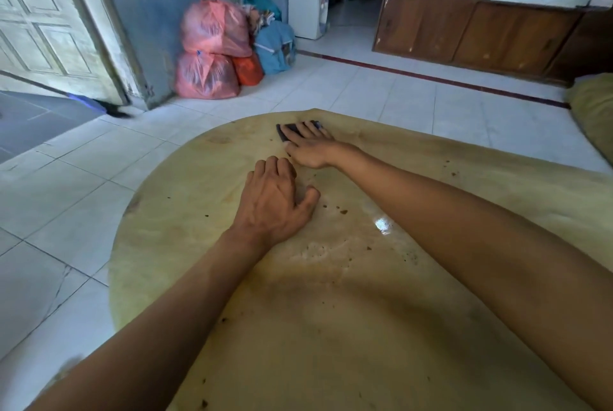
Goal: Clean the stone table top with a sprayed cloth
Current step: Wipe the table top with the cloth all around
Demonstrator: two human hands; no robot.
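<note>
The round yellowish stone table top [348, 311] fills the lower half of the head view, with dark specks and a wet glossy patch near its middle. My right hand [310, 145] reaches to the far edge and presses flat on a small dark cloth [287, 130], which shows only under and beyond the fingers. My left hand [275, 201] rests palm down on the stone just nearer than the right hand, fingers slightly curled, holding nothing. No spray bottle is in sight.
White tiled floor surrounds the table. Pink, orange and blue filled bags [215, 49] lean against the blue wall at the back. A wooden cabinet [471, 32] stands at the back right, a door [49, 22] at the left, a yellow cushion [593, 108] at the right edge.
</note>
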